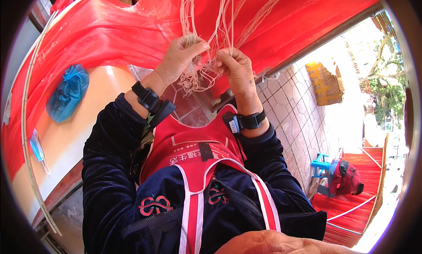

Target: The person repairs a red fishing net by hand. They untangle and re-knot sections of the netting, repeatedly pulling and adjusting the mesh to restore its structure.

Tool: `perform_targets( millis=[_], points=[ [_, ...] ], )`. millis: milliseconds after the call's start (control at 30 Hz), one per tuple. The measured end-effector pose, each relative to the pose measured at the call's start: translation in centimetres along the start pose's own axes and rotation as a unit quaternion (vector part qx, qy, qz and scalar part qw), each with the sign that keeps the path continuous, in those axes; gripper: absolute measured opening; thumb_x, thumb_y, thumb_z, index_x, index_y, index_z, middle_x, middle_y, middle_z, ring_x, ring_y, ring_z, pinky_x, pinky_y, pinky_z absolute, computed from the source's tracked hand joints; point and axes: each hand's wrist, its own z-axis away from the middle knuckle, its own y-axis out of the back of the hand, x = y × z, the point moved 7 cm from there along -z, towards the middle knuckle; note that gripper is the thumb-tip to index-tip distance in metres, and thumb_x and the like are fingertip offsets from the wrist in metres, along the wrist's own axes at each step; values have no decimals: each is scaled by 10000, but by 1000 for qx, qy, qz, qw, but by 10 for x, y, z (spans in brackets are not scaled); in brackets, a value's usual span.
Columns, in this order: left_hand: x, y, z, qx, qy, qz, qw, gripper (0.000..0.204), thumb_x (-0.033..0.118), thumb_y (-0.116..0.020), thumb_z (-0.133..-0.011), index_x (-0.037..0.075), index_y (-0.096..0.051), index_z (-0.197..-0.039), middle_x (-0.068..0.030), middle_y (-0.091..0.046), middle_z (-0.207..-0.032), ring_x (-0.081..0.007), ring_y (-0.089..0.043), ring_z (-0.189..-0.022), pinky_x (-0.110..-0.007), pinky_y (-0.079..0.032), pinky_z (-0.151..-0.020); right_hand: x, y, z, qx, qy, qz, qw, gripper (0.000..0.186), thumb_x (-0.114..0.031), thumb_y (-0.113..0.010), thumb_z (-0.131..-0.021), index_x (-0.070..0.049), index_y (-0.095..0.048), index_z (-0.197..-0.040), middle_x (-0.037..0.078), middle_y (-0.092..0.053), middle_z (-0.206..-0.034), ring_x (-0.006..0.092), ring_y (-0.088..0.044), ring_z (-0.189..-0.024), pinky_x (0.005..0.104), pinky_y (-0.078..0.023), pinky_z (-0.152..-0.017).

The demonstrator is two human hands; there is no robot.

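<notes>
Both of my hands are at the near edge of a wide sheet of red cloth (299,17). Pale threads (228,17) run over the cloth toward me in several loose strands. My left hand (182,56) is closed in a pinch, with a bunch of the threads in and behind its fingers. A hand's width to the right, my right hand (236,68) pinches one taut strand between thumb and forefinger. Between and below the hands hangs a tangle of thread ends (193,80). Exactly how many strands each hand holds is hidden by the fingers.
At left, a crumpled blue plastic bag (68,93) and a face mask (37,148) lie on a pale surface beside a long bent strip (27,100). A dark bar (316,45) edges the cloth. A cardboard box (324,82), blue stool (320,165) and bending person (343,177) are at right.
</notes>
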Motion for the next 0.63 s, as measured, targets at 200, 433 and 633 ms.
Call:
perform_targets(
  millis=[200, 433, 633],
  points=[
    [4, 5, -2, -15, -15, 61, 998, 145, 179, -589, -904, 50, -653, -920, -52, -651, -862, -83, -541, -625, -217, -456, -575, 8, 19, -5, 38, 11, -173, 984, 92, -99, -574, -905, -18, -613, -889, 88, -658, -798, 149, -567, -626, 291, -489, -607],
    [3, -11, 3, -149, 17, 127, 981, 166, 167, -538, -914, 53, -631, -990, -85, -653, -971, -121, -612, -725, -253, -510, -678, 20, 38, -8, 96, 1, -271, 958, 90, -106, -578, -898, -33, -612, -938, 120, -673, -868, 159, -586, -660, 303, -506, -627],
    [5, -18, 4, -205, 29, 141, 968, 152, 185, -570, -902, 50, -630, -939, -112, -665, -989, -135, -600, -719, -275, -504, -685, 19, 56, -9, 105, 59, -131, 984, 130, -128, -609, -892, -47, -619, -993, 133, -680, -865, 170, -647, -716, 309, -550, -700]
  ],
)
